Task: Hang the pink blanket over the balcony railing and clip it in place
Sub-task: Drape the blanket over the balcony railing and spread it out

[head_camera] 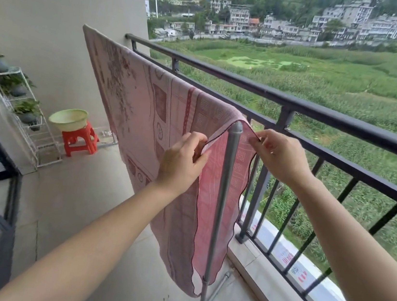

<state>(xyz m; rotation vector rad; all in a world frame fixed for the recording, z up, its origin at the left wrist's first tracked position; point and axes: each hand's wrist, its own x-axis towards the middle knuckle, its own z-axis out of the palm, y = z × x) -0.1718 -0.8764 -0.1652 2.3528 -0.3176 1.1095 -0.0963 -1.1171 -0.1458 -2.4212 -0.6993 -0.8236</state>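
The pink patterned blanket point(145, 108) hangs draped over the top bar of a grey drying rack point(222, 204), which stands just inside the dark balcony railing point(323, 113). My left hand point(182, 161) pinches the blanket's dark scalloped edge on the near side of the rack's upright post. On the railing side of the post, my right hand point(280, 156) pinches the same edge. The edge runs over the post's top between both hands. No clip is in view.
At the far end stand a red plastic stool point(80, 141) carrying a pale green basin point(69, 119), and a white plant rack point(20, 111) with potted plants. A beige wall closes the left. A dark door frame point(12, 201) lies at lower left.
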